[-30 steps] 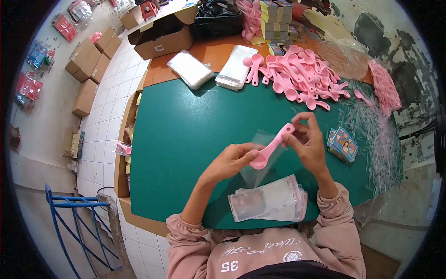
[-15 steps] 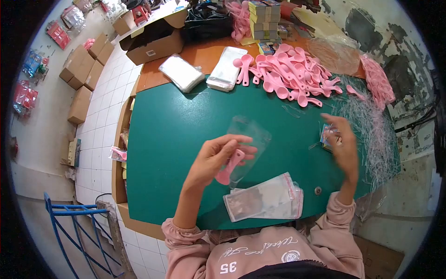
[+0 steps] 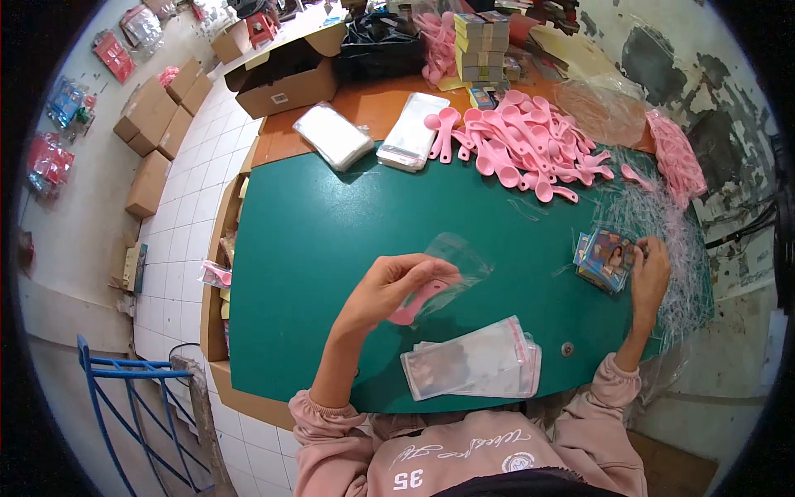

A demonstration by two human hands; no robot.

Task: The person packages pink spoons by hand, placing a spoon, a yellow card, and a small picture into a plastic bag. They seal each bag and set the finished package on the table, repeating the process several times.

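Observation:
Above the green table my left hand (image 3: 399,286) is closed on a pink measuring spoon (image 3: 429,290) and a clear plastic bag (image 3: 460,257). Part of the spoon is hidden by the fingers. On the right, my right hand (image 3: 652,277) has its fingers closed at the right edge of a picture card (image 3: 611,253) on top of a small stack of cards (image 3: 598,282). Nearer my body lies a loose pile of clear bags (image 3: 472,360) with adhesive strips at their right ends.
A heap of pink spoons (image 3: 530,145) lies at the back, beside two stacks of clear bags (image 3: 334,137) (image 3: 414,132). Clear plastic strands (image 3: 667,248) cover the table's right side. An open cardboard box (image 3: 286,87) and banded card stacks (image 3: 482,50) stand behind.
My right hand has come down onto the card stack's right edge, uncovering the cards. My left hand keeps the spoon and bag, with its fingers now further over the spoon.

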